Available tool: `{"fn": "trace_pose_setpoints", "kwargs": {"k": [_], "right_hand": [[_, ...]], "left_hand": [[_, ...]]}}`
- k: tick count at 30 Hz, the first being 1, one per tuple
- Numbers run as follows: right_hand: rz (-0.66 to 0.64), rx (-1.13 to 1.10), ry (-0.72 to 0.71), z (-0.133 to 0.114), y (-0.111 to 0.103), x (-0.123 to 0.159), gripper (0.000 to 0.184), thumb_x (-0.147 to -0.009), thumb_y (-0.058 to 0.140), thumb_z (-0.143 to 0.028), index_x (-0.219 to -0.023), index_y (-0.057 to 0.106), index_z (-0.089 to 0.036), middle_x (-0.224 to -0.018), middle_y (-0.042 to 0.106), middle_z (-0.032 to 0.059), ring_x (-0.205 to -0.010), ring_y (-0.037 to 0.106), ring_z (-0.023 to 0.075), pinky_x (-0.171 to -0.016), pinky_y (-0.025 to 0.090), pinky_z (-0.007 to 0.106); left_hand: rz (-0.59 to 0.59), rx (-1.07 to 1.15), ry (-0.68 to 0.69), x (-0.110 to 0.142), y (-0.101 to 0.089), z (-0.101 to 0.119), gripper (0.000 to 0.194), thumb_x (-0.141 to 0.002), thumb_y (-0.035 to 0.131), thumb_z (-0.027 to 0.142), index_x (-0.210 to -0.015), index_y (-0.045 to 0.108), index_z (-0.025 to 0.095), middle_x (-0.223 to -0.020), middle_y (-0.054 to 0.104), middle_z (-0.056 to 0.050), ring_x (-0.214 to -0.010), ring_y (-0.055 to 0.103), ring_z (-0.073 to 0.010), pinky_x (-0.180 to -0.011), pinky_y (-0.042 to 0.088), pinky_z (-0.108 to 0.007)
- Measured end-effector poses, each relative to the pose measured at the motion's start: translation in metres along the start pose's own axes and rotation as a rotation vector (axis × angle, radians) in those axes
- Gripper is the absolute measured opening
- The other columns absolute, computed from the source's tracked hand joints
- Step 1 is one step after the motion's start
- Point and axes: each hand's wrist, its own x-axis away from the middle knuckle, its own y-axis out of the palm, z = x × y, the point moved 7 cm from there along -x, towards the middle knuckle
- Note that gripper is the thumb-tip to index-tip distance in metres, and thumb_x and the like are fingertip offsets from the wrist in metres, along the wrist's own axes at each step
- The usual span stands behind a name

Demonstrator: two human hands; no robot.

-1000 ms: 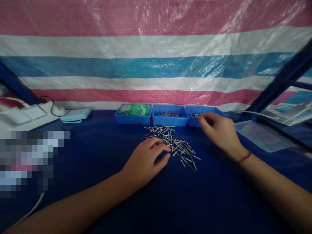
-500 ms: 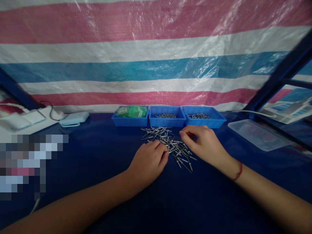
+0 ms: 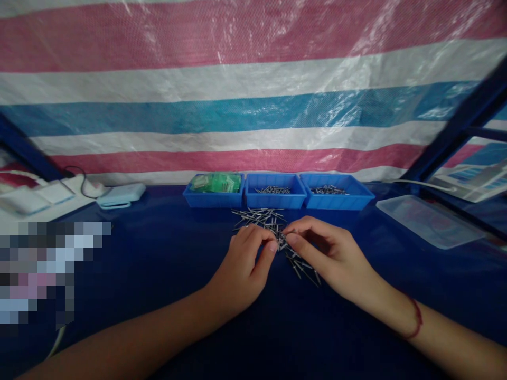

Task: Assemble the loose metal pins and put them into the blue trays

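Note:
Silver blind rivets (image 3: 259,215) with long thin stems lie in a loose heap on the dark blue tabletop, partly covered by my hands. At the heap's left side, my left hand (image 3: 247,258) is closed in a pinch, a bit of silver rivet showing at its thumb and fingertip. My right hand (image 3: 336,253) reaches in from the right, thumb and forefinger pinched together on a rivet among the others. The fingertips of both hands are close together over the heap; the remaining fingers curl inward. A dark red cord circles my right wrist.
Behind the heap stand three blue bins: the left bin (image 3: 214,199) holds green-wrapped packets, the middle bin (image 3: 275,200) and right bin (image 3: 336,201) hold rivets. A translucent lid (image 3: 430,221) lies right. A light blue case (image 3: 122,194) and white power strip (image 3: 59,192) sit left.
My right hand has moved down and left onto the rivets, its fingertips now near those of my left hand. My left hand has stayed by the heap, its thumb and forefinger now showing more clearly.

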Motion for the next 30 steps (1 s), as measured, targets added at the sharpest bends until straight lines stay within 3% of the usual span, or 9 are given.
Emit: {"fn": "trace_pose_setpoints", "kwargs": {"k": [6, 13, 22, 30], "right_hand": [[-0.026, 0.050, -0.026, -0.001, 0.003, 0.000, 0.012, -0.085, 0.054, -0.029, -0.082, 0.062, -0.019, -0.079, 0.065, 0.0025, -0.071, 0.059, 0.0143, -0.061, 0.046, 0.026], [-0.017, 0.089, -0.029, -0.002, 0.003, 0.003, 0.011, -0.083, 0.056, -0.029, -0.084, 0.062, -0.020, -0.075, 0.063, 0.0011, -0.066, 0.057, 0.0135, -0.058, 0.045, 0.025], [-0.011, 0.099, -0.065, -0.005, 0.004, 0.002, 0.008, -0.084, 0.056, -0.025, -0.086, 0.063, -0.020, -0.075, 0.062, 0.0009, -0.065, 0.056, 0.0126, -0.058, 0.045, 0.025], [-0.011, 0.069, 0.041, 0.006, 0.004, 0.002, 0.010, -0.083, 0.056, -0.028, -0.086, 0.061, -0.020, -0.073, 0.062, 0.0012, -0.061, 0.056, 0.0124, -0.053, 0.044, 0.024]], "left_hand": [[-0.037, 0.096, 0.040, 0.001, 0.001, 0.005, 0.011, -0.093, 0.041, 0.021, -0.097, 0.051, 0.018, -0.095, 0.055, -0.004, -0.093, 0.051, -0.0165, -0.085, 0.038, -0.032], [-0.049, 0.129, 0.014, -0.001, 0.002, 0.002, 0.014, -0.092, 0.040, 0.022, -0.094, 0.054, 0.018, -0.091, 0.058, -0.004, -0.088, 0.054, -0.0161, -0.083, 0.042, -0.031], [0.005, 0.099, -0.057, 0.000, -0.002, -0.004, 0.009, -0.089, 0.047, 0.022, -0.093, 0.054, 0.020, -0.090, 0.062, -0.002, -0.084, 0.057, -0.0161, -0.080, 0.043, -0.032], [0.133, 0.118, -0.022, -0.002, -0.011, -0.001, 0.008, -0.083, 0.054, 0.016, -0.090, 0.057, 0.019, -0.089, 0.063, -0.001, -0.083, 0.058, -0.0148, -0.078, 0.046, -0.028]]}}
